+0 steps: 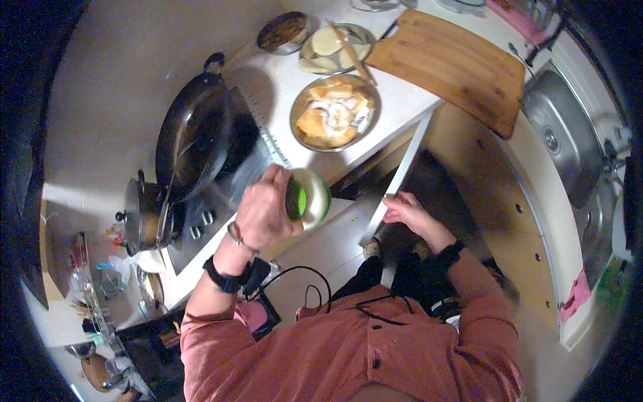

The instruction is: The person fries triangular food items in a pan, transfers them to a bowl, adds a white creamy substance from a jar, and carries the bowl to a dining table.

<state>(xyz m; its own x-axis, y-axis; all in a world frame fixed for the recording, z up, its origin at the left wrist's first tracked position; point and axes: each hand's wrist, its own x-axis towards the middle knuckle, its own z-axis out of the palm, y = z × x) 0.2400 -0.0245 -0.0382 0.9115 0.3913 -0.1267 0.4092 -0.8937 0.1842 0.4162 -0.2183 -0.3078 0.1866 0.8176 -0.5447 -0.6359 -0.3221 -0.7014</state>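
My left hand (266,206) grips a clear jar with a green rim (316,198) and pale contents, held above the counter's front edge beside the stove. At the edge of an open cabinet door or drawer (409,153) below the counter, the fingers of my right hand (402,213) are closed on its pale rim. On the white counter (281,95) stands a metal bowl (294,113) of golden-brown food pieces with white powder on top. Behind it, a plate (369,37) holds pale slices, with wooden chopsticks (351,55) lying across it.
A large black wok (193,130) sits on the stove at left, near a lidded pot (143,216). A dark-filled bowl (284,32) stands at the back. The wooden cutting board (452,65) lies right of the plate, before the steel sink (562,135).
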